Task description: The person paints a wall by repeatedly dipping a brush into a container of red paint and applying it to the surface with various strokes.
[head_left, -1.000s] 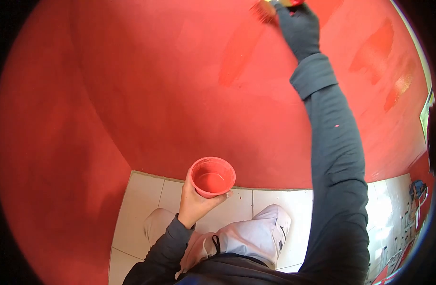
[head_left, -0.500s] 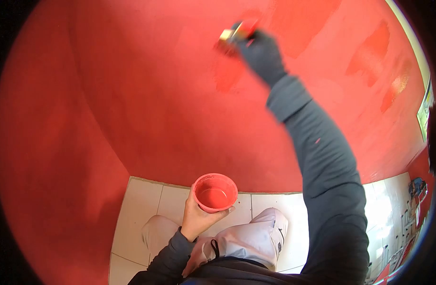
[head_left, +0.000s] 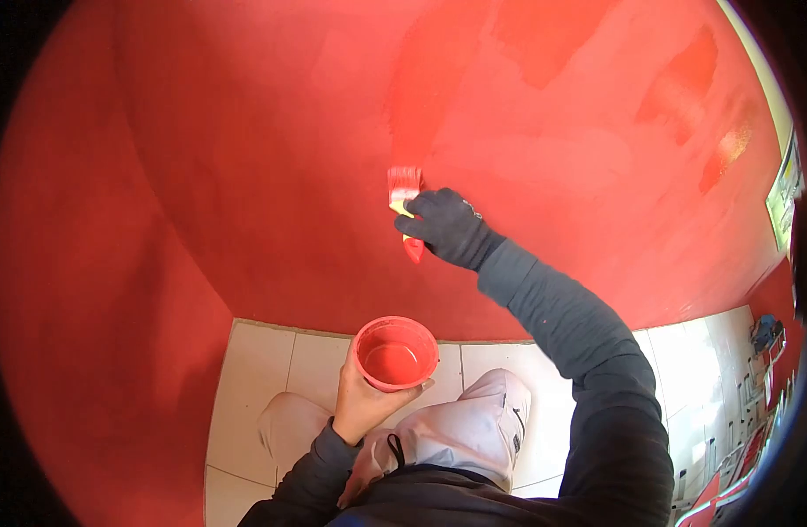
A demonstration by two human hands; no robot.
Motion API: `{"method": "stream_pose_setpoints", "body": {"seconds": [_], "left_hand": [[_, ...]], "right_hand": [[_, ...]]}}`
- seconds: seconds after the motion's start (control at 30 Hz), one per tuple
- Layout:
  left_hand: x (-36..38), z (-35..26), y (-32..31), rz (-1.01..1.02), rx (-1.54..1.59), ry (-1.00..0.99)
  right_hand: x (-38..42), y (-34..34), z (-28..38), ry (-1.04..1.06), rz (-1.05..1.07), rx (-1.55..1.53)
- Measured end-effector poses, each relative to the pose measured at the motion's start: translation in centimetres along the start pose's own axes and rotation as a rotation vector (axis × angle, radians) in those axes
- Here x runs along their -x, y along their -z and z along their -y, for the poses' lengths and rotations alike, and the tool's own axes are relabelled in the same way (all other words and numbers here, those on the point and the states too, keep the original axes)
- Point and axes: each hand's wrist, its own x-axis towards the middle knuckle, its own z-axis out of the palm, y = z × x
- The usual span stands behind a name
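A: Right hand [head_left: 447, 227]?

B: Gloved, dark glove, fingers wrapped tight around the paintbrush [head_left: 404, 204]. Bristles point up and lie against the red wall [head_left: 271, 158]; the red handle end pokes out below the fist. Yellowish band shows between bristles and handle.

A: Where on the wall?

B: Roughly mid-height in the view, at the lower end of a brighter, wet-looking stripe [head_left: 430, 79] that runs up from the bristles. More bright patches sit higher up and to the right.

A: Left hand [head_left: 361, 400]?

B: Bare, fingers curled around the red cup [head_left: 394, 353], gripping it from below and the side. Cup is upright, open top facing the camera, red paint visible inside. It's held low, in front of the body, well below the brush and apart from it.

A: Cup touching the wall?

B: Can't tell, it just overlaps the wall's bottom edge in the view.

A: Rest?

B: White tiled floor [head_left: 263, 369] under the wall. The person's light trousers [head_left: 474, 435] at bottom centre, knees bent. Dark grey sleeves on both arms. Left side is another red wall meeting the first at a corner. Clutter at far right edge, too small to name.
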Motion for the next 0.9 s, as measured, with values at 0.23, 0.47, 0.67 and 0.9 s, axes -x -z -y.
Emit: {"method": "stream_pose_setpoints", "body": {"seconds": [0.23,0.47,0.67,0.9], "left_hand": [[-0.2,0.3,0.0,-0.004,-0.009,0.018],[-0.3,0.1,-0.6,0.021,0.007,0.03],[0.0,-0.2,-0.8,0.024,0.008,0.018],[-0.3,-0.8,-1.1,0.042,-0.013,0.015]], "right_hand": [[-3.3,10.7,-12.0,-0.47,-0.763,-0.483],[-2.4,8.9,-10.6,-0.204,-0.641,0.144],[0.1,2.2,-0.7,-0.067,-0.146,-0.118],[-1.0,15.3,-14.7,-0.561,-0.875,-0.35]]}}
